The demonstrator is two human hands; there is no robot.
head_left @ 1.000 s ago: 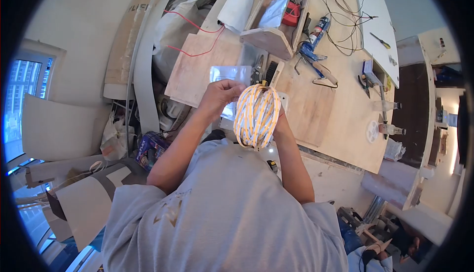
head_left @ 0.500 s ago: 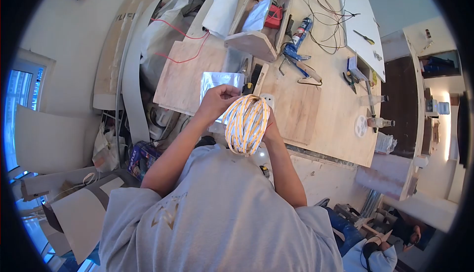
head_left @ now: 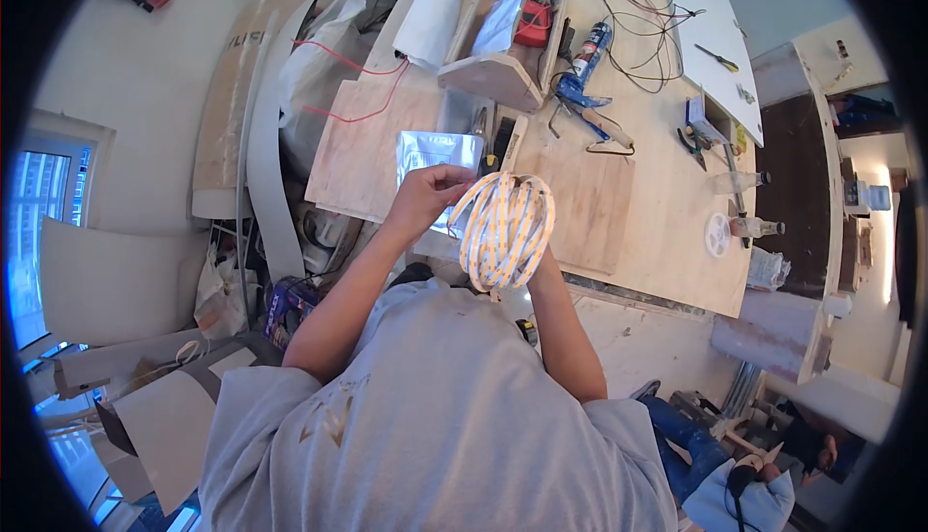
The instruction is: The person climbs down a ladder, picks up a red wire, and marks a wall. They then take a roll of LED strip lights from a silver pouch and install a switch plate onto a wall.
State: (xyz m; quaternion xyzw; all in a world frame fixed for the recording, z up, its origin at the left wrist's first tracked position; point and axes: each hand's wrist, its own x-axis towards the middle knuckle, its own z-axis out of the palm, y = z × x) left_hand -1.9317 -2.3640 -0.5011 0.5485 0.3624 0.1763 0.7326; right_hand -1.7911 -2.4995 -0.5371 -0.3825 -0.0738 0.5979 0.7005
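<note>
A thick coil of LED strip light, whitish with yellow segments, is held up in front of my chest. Behind its right side, my right hand grips it; most of those fingers are hidden by the loops. My left hand is closed in a pinch at the coil's upper left, where a strand of the strip bows outward; the bit between the fingertips is hard to see. Just beyond my left hand, a silver foil bag lies on the table.
On the wooden table are a tool box, a caulking gun, loose wires, pliers, bottles and a white reel. Another person's leg shows at lower right. Cardboard and bags stand at left.
The coil and my right hand have shifted slightly right, away from my left hand. A left strand now bows out more from the coil. My left hand stays pinched.
</note>
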